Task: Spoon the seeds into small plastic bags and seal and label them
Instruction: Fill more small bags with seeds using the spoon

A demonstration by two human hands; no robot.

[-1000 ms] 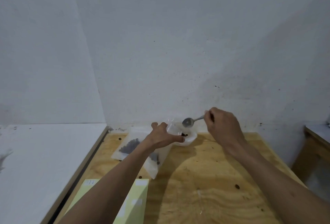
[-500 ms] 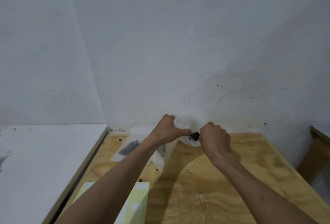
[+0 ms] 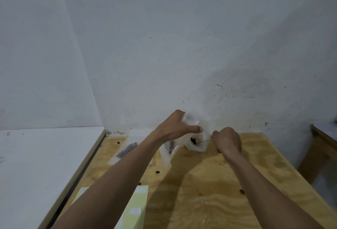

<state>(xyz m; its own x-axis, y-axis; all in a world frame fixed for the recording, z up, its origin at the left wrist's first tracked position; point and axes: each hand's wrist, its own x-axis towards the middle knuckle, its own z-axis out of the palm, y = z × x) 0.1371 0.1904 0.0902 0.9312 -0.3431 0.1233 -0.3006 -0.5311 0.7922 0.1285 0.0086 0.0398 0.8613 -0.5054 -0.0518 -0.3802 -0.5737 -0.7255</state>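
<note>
The step in hand is judged to be the loading of the spoon. The right hand (image 3: 227,142), just right of centre frame, is closed in a fist round the thin metal spoon (image 3: 204,141), whose bowl is dipped among the dark seeds (image 3: 193,140) in the translucent white plastic cup (image 3: 196,146) standing on the plywood table (image 3: 209,192). The left hand (image 3: 175,128), at centre frame, holds a small clear plastic bag (image 3: 191,119) just above the cup, the bag pinched between thumb and fingers; whether its mouth is open cannot be told. The next move is judged to call for a level lift of the spoon and a spread bag mouth, so that no seeds are spilled. Left of centre, a filled clear bag with dark seeds (image 3: 127,149) lies flat on the table; a further clear bag (image 3: 168,154) lies partly under the left wrist. A pale yellow label sheet (image 3: 135,208) lies at the lower left.
</note>
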